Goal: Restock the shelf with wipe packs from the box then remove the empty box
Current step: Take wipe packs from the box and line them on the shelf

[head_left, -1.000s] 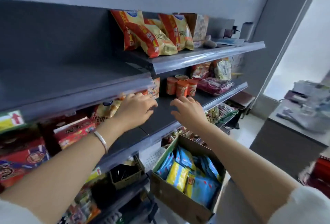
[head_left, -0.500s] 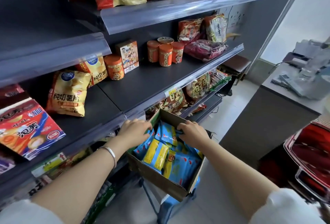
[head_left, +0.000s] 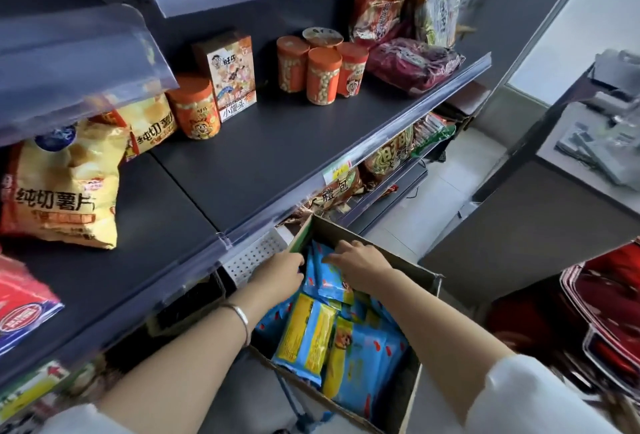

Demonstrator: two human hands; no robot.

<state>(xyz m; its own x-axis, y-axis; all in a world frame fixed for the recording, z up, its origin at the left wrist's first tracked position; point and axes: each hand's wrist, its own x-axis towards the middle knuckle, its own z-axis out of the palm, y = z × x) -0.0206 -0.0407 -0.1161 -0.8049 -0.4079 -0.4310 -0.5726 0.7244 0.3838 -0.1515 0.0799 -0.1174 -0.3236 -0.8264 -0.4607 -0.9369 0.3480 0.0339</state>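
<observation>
An open cardboard box (head_left: 426, 284) sits below the front edge of the dark middle shelf (head_left: 277, 146). It holds several blue and yellow wipe packs (head_left: 311, 340), some flat and some on edge. Both my hands are inside the far end of the box. My left hand (head_left: 280, 272), a bangle on its wrist, curls its fingers against the left side of an upright bunch of blue packs (head_left: 325, 281). From the right, my right hand (head_left: 360, 264) bends its fingers over the top of the same bunch. The fingertips of both hands are partly hidden by the packs.
On the middle shelf stand yellow chip bags (head_left: 62, 198) at the left, orange jars (head_left: 322, 70) and a snack carton (head_left: 230, 77) at the back. Snack bags (head_left: 391, 156) fill the lower shelf behind the box. A dark counter (head_left: 519, 226) and red baskets (head_left: 609, 305) stand to the right.
My hands came down from the middle shelf into the box and now close on the blue packs at its far end. The view has tilted down.
</observation>
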